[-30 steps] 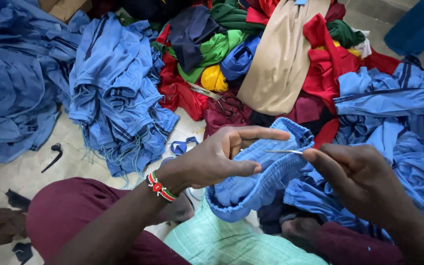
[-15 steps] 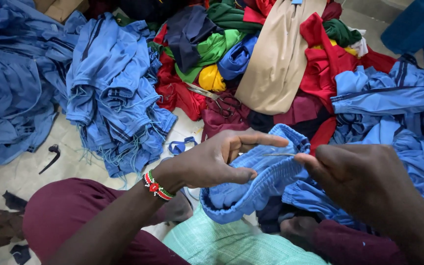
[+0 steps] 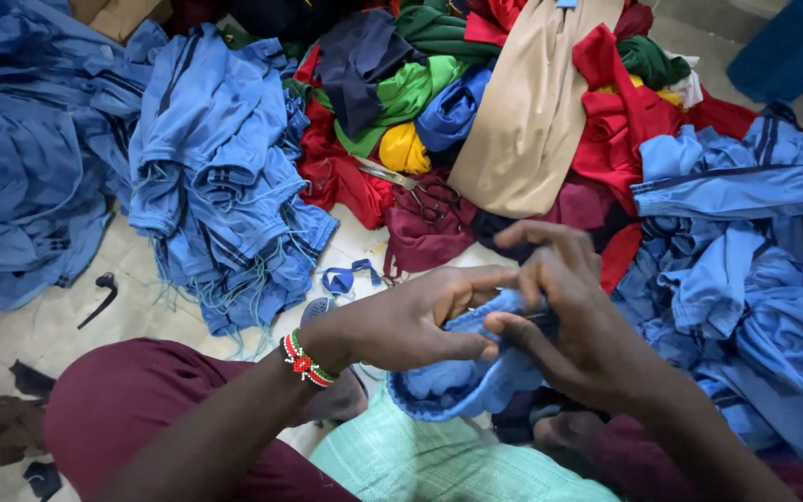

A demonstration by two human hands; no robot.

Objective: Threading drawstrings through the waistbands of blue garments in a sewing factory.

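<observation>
Heaps of blue garments [image 3: 206, 177] fill the left side of the floor, w/ loose threads trailing off the hems; a second blue heap [image 3: 755, 270] lies on the right, its near edge partly behind the right hand. Betw. them, at the top, a mixed pile: tan cloth [image 3: 522, 121] draped over red fabric [image 3: 625, 112], green pieces [image 3: 411, 93], a navy piece [image 3: 360, 56], a yellow bundle [image 3: 404, 149], maroon cloth [image 3: 425, 232]. Scissors [image 3: 411, 186] rest on that pile, handles on the maroon. Small blue scrap [image 3: 346, 277] and a dark strip [image 3: 99, 293] lie on the bare pale floor [image 3: 39, 325].

Blue knit piece [image 3: 462, 381] sits low centre, over the lap, above a pale green cloth [image 3: 420, 465]; rolled, rounded edge facing down, upper part hidden by both hands.

Left hand [image 3: 401, 325], beaded red-green-white bracelet [image 3: 307, 361] at the wrist, comes in from lower left, thumb and fingers closed on the knit piece's top edge. Right hand [image 3: 569, 316] comes from lower right, thumb and forefinger pinched together at the same edge, other fingers fanned up; can't tell if anything thin is in that pinch.
</observation>
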